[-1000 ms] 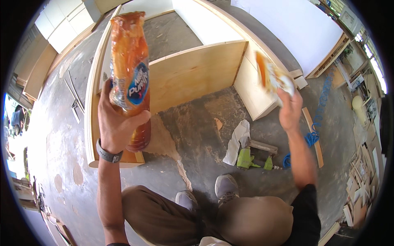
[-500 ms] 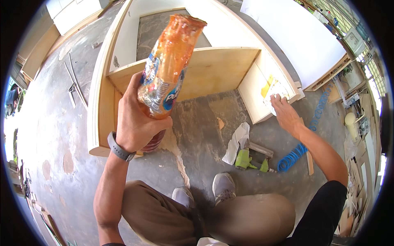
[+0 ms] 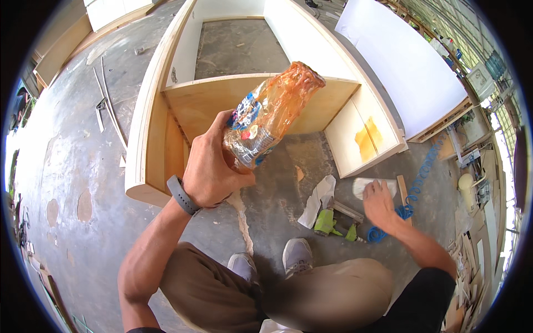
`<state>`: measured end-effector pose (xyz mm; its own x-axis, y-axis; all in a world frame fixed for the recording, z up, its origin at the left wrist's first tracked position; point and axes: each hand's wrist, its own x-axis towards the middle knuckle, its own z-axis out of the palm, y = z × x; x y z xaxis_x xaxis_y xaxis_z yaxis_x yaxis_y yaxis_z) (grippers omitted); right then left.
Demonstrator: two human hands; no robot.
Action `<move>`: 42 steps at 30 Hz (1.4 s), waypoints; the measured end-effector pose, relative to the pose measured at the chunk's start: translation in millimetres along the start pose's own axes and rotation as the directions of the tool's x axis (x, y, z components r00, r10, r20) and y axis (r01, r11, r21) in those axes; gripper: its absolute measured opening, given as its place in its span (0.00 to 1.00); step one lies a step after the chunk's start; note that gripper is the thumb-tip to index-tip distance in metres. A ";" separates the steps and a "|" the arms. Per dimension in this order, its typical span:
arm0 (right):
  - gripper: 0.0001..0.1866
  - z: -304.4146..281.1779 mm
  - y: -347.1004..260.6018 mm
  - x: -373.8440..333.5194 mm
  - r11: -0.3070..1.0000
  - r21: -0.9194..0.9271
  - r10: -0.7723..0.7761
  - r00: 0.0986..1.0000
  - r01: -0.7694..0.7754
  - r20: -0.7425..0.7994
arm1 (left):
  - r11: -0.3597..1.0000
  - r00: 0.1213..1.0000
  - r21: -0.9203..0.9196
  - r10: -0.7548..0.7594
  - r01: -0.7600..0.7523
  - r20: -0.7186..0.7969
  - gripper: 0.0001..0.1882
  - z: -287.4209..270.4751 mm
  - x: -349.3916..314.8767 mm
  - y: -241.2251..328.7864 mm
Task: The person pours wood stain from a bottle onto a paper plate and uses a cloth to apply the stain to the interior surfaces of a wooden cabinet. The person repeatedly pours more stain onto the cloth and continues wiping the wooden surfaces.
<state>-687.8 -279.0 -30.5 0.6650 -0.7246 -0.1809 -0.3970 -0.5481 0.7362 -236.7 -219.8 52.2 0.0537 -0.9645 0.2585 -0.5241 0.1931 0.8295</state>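
Observation:
My left hand (image 3: pixel 214 166) is wrapped round a clear plastic bottle (image 3: pixel 272 119) with a torn blue label. Its upper end is coated with orange-brown residue and tilts to the right, above the wooden cabinet frame (image 3: pixel 261 102). My right hand (image 3: pixel 379 204) holds a flat white pad (image 3: pixel 362 186), fingers over its face, just off the near corner of the frame's right side. On the inner face of that side is a wet-looking yellow-orange patch (image 3: pixel 368 140), apart from both hands. What the pad is made of I cannot tell.
A green nail gun (image 3: pixel 327 223) lies on the concrete floor beside crumpled white paper (image 3: pixel 318 202). A coiled blue air hose (image 3: pixel 404 212) runs to the right. A white panel (image 3: pixel 402 72) stands far right; wood offcuts (image 3: pixel 472 266) pile along the right edge.
My right hand and the white pad have come off the frame's right side, moving down toward me; the yellow patch is uncovered. The bottle has tipped further right and sits lower in view.

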 end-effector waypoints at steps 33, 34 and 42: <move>0.23 -10.7 -110.2 74.8 -0.817 -0.354 0.333 0.873 0.455 0.355 | 0.794 0.965 0.566 0.098 -0.222 0.242 0.43 67.6 30.7 -25.2; 0.23 -8.7 -111.0 75.9 -0.820 -0.361 0.317 0.877 0.444 0.360 | 0.809 0.969 0.554 0.076 -0.198 0.234 0.43 65.9 30.4 -25.8; 0.23 -15.3 -112.8 85.3 -0.833 -0.360 0.294 0.887 0.421 0.357 | 0.803 0.976 0.568 0.072 -0.180 0.207 0.42 55.7 25.3 -28.0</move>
<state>-576.6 -272.6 -119.0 0.2469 -0.9527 -0.1770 0.8382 0.3016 -0.4543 -268.1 -259.7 7.8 -0.1615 -0.9645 0.2089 -0.9132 0.2263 0.3388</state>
